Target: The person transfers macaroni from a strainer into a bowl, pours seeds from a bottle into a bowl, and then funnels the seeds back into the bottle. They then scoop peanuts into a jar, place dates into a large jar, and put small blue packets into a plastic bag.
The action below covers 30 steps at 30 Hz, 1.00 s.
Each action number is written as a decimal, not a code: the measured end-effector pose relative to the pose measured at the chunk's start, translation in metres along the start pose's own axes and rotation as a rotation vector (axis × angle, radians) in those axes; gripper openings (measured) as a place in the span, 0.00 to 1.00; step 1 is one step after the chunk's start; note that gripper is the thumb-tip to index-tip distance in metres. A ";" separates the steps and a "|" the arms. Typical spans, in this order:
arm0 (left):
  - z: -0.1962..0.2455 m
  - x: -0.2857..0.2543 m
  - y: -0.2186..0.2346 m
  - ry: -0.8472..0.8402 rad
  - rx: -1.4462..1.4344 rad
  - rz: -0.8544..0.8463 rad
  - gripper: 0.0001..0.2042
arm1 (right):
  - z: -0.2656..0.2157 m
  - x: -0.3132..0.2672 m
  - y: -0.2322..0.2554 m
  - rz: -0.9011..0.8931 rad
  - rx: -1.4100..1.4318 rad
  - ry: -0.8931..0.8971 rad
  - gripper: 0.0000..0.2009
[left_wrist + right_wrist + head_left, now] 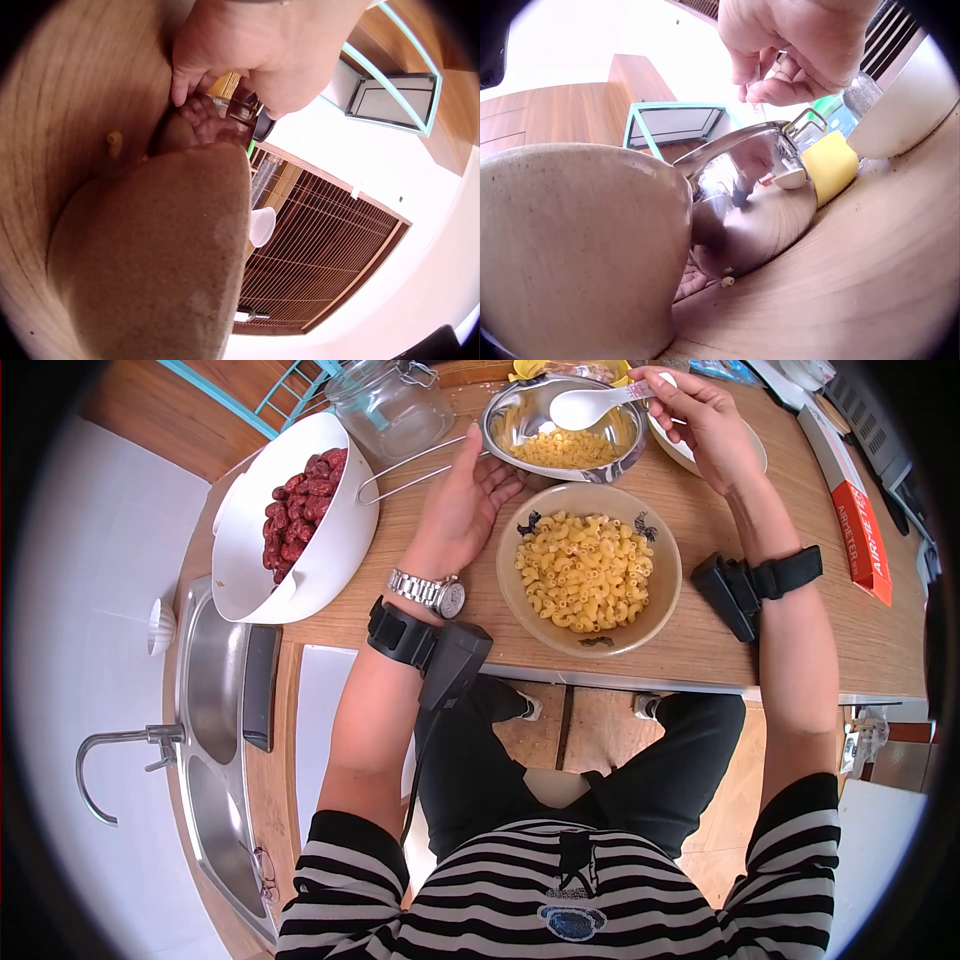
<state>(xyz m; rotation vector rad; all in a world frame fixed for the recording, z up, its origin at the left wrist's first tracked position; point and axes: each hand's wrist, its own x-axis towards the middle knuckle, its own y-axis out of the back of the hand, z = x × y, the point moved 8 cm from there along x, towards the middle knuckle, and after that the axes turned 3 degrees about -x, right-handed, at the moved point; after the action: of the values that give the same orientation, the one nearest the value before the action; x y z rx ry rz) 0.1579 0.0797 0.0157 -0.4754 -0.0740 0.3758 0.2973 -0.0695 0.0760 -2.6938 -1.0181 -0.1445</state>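
Observation:
My right hand [705,435] pinches the handle of a white spoon [585,408], whose bowl hangs over a shiny metal bowl [632,458]. Small yellow pasta pieces [565,450] lie in that metal bowl. On its left side, my left hand [465,515] has relaxed fingers at the lower edge and its thumb raised by a wire handle [410,482]. In the right wrist view, left fingertips [693,282] show low beside the metal bowl. Nearer my body stands a beige bowl [510,595] full of elbow macaroni [585,570].
A white basin [345,550] of dried red dates [300,510] stands left, near a glass jar [390,410] and the sink [215,680]. A white bowl [755,450] sits behind my right hand. At right lies an orange-and-white box [860,540]. Stray pasta [114,142] dots the table.

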 end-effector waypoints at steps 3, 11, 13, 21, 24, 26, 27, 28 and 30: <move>0.000 0.000 0.000 0.002 0.006 -0.012 0.24 | 0.002 0.003 0.010 0.033 -0.245 0.110 0.10; 0.000 0.000 -0.002 -0.006 0.001 -0.028 0.25 | 0.008 0.005 0.005 -0.136 -0.442 0.123 0.11; 0.000 0.001 -0.001 -0.005 -0.004 -0.030 0.25 | 0.012 0.005 0.004 -0.172 -0.352 0.057 0.11; -0.001 0.001 0.001 0.004 -0.001 -0.023 0.24 | 0.018 0.002 0.002 -0.172 -0.182 -0.053 0.11; -0.001 0.001 0.001 -0.001 0.001 -0.021 0.24 | 0.025 0.005 0.009 -0.121 -0.105 -0.114 0.11; -0.001 0.000 0.000 0.002 -0.002 -0.024 0.23 | 0.028 0.006 0.011 -0.111 -0.067 -0.141 0.11; -0.001 0.000 0.000 0.002 -0.002 -0.024 0.23 | 0.030 0.006 0.012 -0.104 -0.004 -0.172 0.11; -0.001 0.001 0.000 0.001 -0.006 -0.021 0.23 | 0.032 0.006 0.013 -0.097 0.059 -0.203 0.12; -0.001 0.001 0.001 0.000 -0.009 -0.017 0.23 | 0.033 0.009 0.016 -0.100 0.110 -0.198 0.11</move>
<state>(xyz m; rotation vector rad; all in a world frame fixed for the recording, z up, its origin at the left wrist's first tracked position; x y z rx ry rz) 0.1591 0.0807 0.0143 -0.4835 -0.0796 0.3592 0.3147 -0.0663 0.0427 -2.5973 -1.1804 0.1583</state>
